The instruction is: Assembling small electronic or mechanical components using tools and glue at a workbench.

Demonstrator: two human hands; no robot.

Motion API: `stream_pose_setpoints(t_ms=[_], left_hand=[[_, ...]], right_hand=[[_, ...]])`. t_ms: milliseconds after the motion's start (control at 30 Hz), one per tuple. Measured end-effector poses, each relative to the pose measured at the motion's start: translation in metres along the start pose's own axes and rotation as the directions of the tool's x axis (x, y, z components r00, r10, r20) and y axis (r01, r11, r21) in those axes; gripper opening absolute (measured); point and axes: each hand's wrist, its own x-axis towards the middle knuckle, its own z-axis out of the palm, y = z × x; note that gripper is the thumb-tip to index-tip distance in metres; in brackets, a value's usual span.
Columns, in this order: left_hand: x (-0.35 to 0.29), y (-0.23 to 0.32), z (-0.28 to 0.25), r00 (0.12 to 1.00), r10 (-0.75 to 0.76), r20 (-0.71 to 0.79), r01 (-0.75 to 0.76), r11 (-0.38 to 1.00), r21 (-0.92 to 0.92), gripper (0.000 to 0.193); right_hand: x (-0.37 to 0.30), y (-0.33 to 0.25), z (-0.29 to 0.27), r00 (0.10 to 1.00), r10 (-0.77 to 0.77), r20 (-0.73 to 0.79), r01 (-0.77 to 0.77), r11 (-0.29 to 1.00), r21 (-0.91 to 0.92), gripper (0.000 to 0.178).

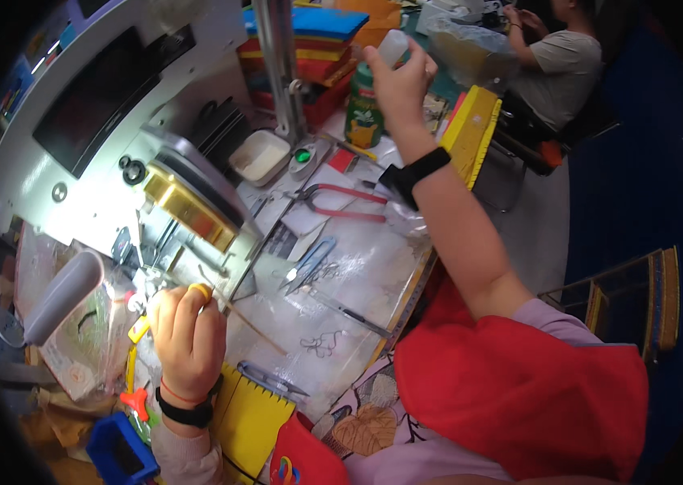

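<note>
My right hand (402,87) is raised at the far side of the table, its fingers closed round a small translucent white plastic container (393,48). Just below it stands a green canister (364,113) with a printed wrap. My left hand (188,331) is curled at the brightly lit part of a white machine (59,192), with a yellow band (201,291) at a fingertip. Whatever its fingers pinch is hidden. Close above this hand sits the machine's gold-coloured drum-shaped part (192,212).
On the table lie red-handled pliers (345,202), blue-handled snips (309,265), tweezers (349,312) and more snips (269,380). A white tray (260,158) stands by a metal post (279,73). A yellow ridged block (471,133) lines the right side. Another person (564,69) sits beyond.
</note>
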Motion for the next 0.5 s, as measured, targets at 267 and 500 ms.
stream_pose_setpoints(t_ms=[267,500], left_hand=[[-0.005,-0.001,0.001,0.990,-0.081,-0.117,0.075,0.996,-0.052,0.021],[-0.015,0.000,-0.003,0.974,-0.028,-0.225,0.047,0.996,0.079,0.030]], right_hand=[[-0.051,-0.134,-0.072,0.925,-0.226,0.307,-0.122,0.586,0.801,0.026],[-0.110,-0.176,-0.047,0.619,-0.731,0.287,0.064,0.410,0.910,0.019]])
